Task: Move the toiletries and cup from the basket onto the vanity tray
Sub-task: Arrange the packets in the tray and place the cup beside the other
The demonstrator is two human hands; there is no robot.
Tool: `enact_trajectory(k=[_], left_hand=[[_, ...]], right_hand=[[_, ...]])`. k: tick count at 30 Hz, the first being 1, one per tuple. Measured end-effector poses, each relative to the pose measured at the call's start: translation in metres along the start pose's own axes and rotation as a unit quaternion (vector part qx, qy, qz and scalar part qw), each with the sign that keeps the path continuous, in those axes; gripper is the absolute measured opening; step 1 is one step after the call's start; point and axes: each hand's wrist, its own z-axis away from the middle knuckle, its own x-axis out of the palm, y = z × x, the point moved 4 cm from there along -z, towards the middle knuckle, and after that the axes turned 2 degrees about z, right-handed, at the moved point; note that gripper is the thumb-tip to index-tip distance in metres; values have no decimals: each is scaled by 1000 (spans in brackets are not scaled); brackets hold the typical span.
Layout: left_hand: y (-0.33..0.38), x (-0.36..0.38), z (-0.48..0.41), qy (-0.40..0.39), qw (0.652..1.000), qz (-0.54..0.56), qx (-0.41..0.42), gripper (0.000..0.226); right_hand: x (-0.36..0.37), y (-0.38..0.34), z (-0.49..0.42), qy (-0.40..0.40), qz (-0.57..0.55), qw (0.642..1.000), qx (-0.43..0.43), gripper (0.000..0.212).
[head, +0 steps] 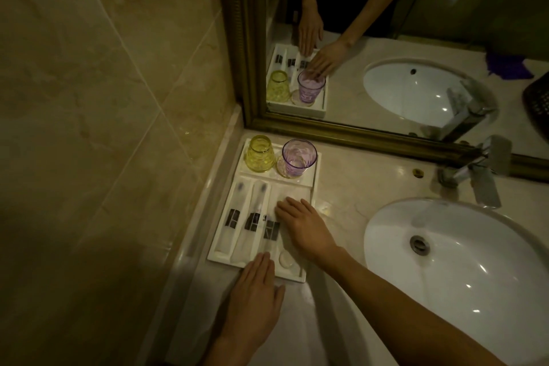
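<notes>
A white vanity tray (315, 178) lies on the counter in the corner by the wall and mirror. At its far end a yellow cup (260, 154) stands upside down beside an upright purple cup (298, 157) on a coaster. Three wrapped toiletry packets (252, 218) lie lengthwise in the tray's slots. A small round soap (285, 260) sits near the front right corner. My right hand (303, 227) rests flat on the right-hand packet, fingers spread. My left hand (255, 291) lies flat on the tray's front edge, holding nothing.
A white oval sink (463, 261) fills the counter to the right, with a chrome tap (478, 171) behind it. The gold-framed mirror (356, 134) runs along the back. A dark basket (537, 104) appears only as a reflection at the right edge. Tiled wall on the left.
</notes>
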Motion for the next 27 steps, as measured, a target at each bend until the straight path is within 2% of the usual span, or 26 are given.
enact_trajectory(k=[11, 15, 17, 19, 23, 27], left_hand=[[-3, -3, 6, 5, 1000, 15, -6, 61], [-18, -13, 4, 72, 997, 26, -23, 54], [-26, -19, 2, 88, 995, 18, -37, 59], [-36, -18, 2, 81, 995, 0, -64, 74], [-44, -10, 3, 75, 994, -5, -83, 64], [-42, -12, 0, 87, 993, 8, -77, 63]], right_hand=[[-7, -4, -3, -2, 15, 1000, 6, 49], [-18, -14, -15, 8, 21, 1000, 20, 66], [-17, -21, -23, -4, 34, 999, 1, 74], [-13, -26, -30, -26, 47, 998, -14, 70], [-6, -32, -37, -79, 74, 994, -14, 62], [-17, -23, -29, -24, 32, 999, 19, 67]])
